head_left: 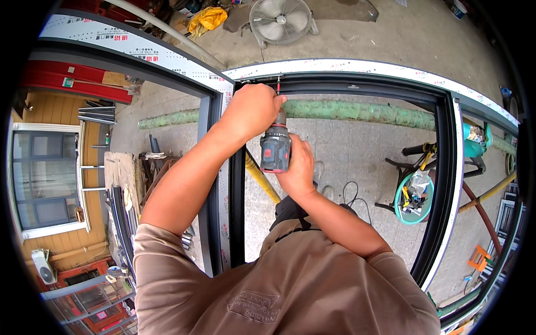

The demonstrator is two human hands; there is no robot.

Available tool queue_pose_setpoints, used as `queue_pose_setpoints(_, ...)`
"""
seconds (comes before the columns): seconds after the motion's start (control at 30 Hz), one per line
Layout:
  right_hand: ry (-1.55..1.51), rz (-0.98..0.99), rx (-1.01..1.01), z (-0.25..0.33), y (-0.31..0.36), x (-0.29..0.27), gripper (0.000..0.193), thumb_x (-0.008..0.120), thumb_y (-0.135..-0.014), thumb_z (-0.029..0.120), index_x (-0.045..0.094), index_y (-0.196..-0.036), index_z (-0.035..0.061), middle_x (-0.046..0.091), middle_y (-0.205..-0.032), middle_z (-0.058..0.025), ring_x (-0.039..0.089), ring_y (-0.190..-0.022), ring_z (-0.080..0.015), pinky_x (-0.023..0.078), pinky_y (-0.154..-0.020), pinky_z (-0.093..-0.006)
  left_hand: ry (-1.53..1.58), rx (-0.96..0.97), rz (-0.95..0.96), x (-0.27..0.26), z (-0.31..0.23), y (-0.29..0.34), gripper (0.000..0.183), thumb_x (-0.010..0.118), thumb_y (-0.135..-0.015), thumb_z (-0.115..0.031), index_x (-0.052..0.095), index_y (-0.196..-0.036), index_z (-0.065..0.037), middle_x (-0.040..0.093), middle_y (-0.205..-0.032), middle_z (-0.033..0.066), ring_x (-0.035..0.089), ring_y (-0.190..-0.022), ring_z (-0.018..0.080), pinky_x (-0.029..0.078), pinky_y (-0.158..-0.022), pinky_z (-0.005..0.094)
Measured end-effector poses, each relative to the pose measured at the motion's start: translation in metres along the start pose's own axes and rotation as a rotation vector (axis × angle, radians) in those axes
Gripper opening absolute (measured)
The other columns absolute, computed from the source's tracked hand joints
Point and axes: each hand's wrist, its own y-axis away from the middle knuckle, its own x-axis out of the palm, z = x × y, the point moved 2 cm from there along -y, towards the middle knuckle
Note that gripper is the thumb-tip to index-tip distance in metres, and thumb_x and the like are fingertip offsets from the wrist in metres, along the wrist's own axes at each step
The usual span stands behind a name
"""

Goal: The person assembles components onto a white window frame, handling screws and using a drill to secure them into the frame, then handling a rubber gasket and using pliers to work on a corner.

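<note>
Drill (pixel 274 152) sits in front of the person, inside the near side of the frame's far bar (pixel 379 89), its long axis pointing away from the body and the slim red bit (pixel 278 86) reaching toward that bar; whether the tip touches is too small to tell. The right hand (pixel 299 167) is wrapped around the drill from its right, the grip mostly hidden. The left hand (pixel 252 109) lies left of the bit and chuck, nearer the bar, fingers curled in by the bit; I cannot tell whether it pinches anything. Just right of the bit, a green pipe (pixel 357 113) runs crosswise below the bar. A yellow pole (pixel 262 180) slants beneath, while the teal bucket (pixel 411 219) and fan (pixel 281 21) stand well apart, out of the drill's line.
</note>
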Motion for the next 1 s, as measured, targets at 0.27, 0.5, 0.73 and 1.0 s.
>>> queue_pose_setpoints(0.27, 0.045, 0.012, -0.003, -0.011, 0.0, 0.009, 0.054, 0.098, -0.065, 0.022, 0.06, -0.1, 0.0043, 0.068, -0.092, -0.016, 0.065, -0.093, -0.0415, 0.052, -0.081, -0.0509, -0.072, 0.057, -0.063, -0.027, -0.026, 0.079, 0.037, 0.083, -0.093, -0.033, 0.081, -0.112, -0.001, 0.076, -0.096, 0.0224, 0.073, -0.091, 0.0438, 0.058, -0.083, 0.0526)
queue_pose_setpoints(0.5, 0.047, -0.014, 0.0, -0.006, -0.002, 0.004, 0.037, 0.085, -0.074, 0.01, 0.061, -0.101, 0.0012, 0.068, -0.092, -0.0218, 0.066, -0.093, -0.0484, 0.053, -0.078, -0.0534, -0.087, 0.044, 0.006, -0.016, -0.019, 0.091, 0.048, 0.087, -0.087, -0.036, 0.079, -0.119, -0.002, 0.075, -0.094, 0.0218, 0.074, -0.09, 0.042, 0.059, -0.081, 0.051)
queue_pose_setpoints(0.73, 0.051, 0.031, 0.009, -0.011, -0.002, 0.005, 0.041, 0.089, -0.07, 0.014, 0.059, -0.096, 0.0034, 0.067, -0.088, -0.0184, 0.065, -0.088, -0.0451, 0.053, -0.076, -0.0521, -0.079, 0.084, 0.015, -0.025, -0.024, 0.102, 0.063, 0.091, -0.08, -0.039, 0.073, -0.127, -0.002, 0.074, -0.093, 0.0211, 0.075, -0.09, 0.0422, 0.06, -0.08, 0.0498)
queue_pose_setpoints(1.0, 0.067, 0.015, -0.007, -0.006, -0.004, 0.003, 0.044, 0.092, -0.066, 0.014, 0.058, -0.093, 0.0043, 0.067, -0.087, -0.0164, 0.066, -0.089, -0.0433, 0.053, -0.077, -0.0525, -0.132, 0.121, 0.128, -0.031, -0.022, 0.114, 0.075, 0.098, -0.071, -0.034, 0.068, -0.129, 0.002, 0.074, -0.099, 0.0212, 0.075, -0.096, 0.043, 0.059, -0.082, 0.0515)
